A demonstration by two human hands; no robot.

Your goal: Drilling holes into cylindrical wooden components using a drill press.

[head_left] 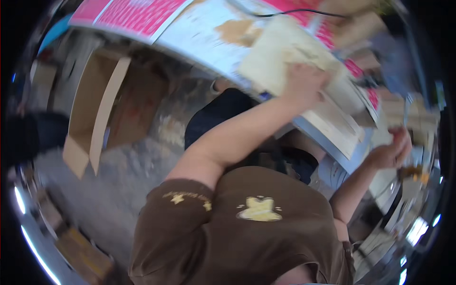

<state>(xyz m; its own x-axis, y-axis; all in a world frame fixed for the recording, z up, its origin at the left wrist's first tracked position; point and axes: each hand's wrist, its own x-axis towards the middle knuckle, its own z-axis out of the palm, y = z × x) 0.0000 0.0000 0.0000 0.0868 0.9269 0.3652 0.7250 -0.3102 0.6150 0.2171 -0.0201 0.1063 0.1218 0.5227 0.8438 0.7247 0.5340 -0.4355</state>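
Note:
Blurred by motion, my left hand (306, 85) lies over a cream-coloured flat piece (268, 54) on the table. Its fingers smear into the pale surface, so whether they grip it cannot be made out. Out past the table's right end, my right hand (394, 149) is raised with its fingers drawn together. A thin, pale, stick-like shape (407, 109) rises just above those fingers; it is too blurred to name. Between the two hands, a pale board or shallow box-like piece (335, 128) lies along the table edge.
The table (199, 40) carries pink-and-white printed sheets (137, 19), a brown stain and a black cable (304, 10). An opened cardboard box (107, 109) stands on the floor at left. Blurred boxes and other items crowd the right side. A brown carton (83, 251) lies at lower left.

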